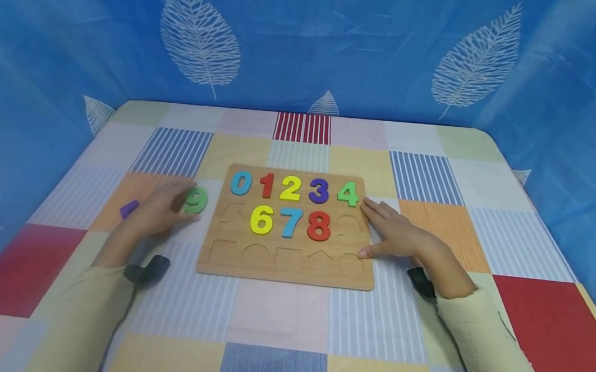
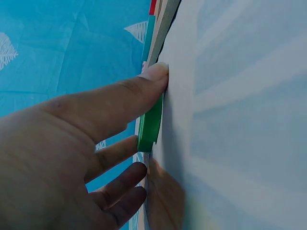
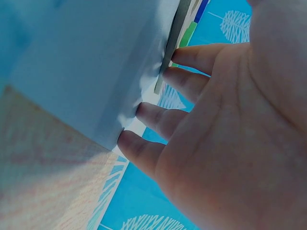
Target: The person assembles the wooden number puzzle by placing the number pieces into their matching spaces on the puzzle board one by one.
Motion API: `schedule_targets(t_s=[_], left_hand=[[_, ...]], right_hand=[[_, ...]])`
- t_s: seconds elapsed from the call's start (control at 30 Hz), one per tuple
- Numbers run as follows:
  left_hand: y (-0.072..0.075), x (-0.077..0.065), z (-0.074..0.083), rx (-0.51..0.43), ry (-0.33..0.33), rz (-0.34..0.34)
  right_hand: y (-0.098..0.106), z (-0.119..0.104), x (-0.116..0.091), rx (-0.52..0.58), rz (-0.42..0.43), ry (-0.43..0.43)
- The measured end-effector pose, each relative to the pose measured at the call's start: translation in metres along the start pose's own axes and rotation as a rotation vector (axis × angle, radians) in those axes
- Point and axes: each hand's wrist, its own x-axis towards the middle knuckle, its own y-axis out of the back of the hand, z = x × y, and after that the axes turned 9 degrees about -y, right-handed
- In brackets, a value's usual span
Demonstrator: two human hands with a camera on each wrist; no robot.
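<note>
My left hand (image 1: 160,209) pinches a green number 9 piece (image 1: 197,201) between thumb and fingers, close over the tablecloth left of the wooden puzzle board (image 1: 258,269). In the left wrist view the green piece (image 2: 150,127) is edge-on beneath the thumb. The board's top row has 0, 1, 2, 3 and a green 4 (image 1: 348,194); below are a yellow 6 (image 1: 261,220), a blue 7 and a red 8 (image 1: 319,226). At the board's right edge, my right hand (image 1: 399,232) rests with fingers extended, its thumb on the board.
A purple piece (image 1: 129,208) lies on the table behind the left hand, partly covered by it. Several outlined recesses show in the board's lower part. Blue leaf-printed cloth (image 1: 305,46) surrounds the patchwork-covered table (image 1: 281,320).
</note>
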Motion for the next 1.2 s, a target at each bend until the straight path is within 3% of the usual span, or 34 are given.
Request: schedule_targets(t_s=[0.27,0.53,0.67,0.77,0.9,1.0,1.07,1.2], left_hand=[[-0.003,0.009,0.011,0.013,0.023,-0.001],[-0.012,0.020,0.045,0.015,-0.033,0.032],[-0.023,0.023,0.067,-0.114,-0.112,0.052],[-0.031,0.027,0.085,-0.276,-0.167,0.053],[-0.043,0.039,0.111,-0.533,-0.186,0.032],[-0.055,0.051,0.130,-0.653,-0.174,-0.005],[-0.063,0.058,0.143,-0.655,-0.168,-0.046],[-0.079,0.072,0.166,-0.504,-0.253,-0.111]], right_hand=[[-0.001,0.007,-0.005,0.014,0.001,-0.013],[0.001,0.008,-0.005,0.003,0.007,-0.004],[0.001,0.006,-0.004,0.001,-0.002,-0.004],[0.002,0.004,-0.004,0.013,-0.015,-0.019],[0.002,0.003,-0.003,0.018,-0.024,-0.034],[0.003,0.003,-0.002,0.003,-0.018,-0.027],[0.003,0.003,-0.002,-0.005,-0.016,-0.020],[0.004,0.001,-0.003,-0.006,-0.017,-0.012]])
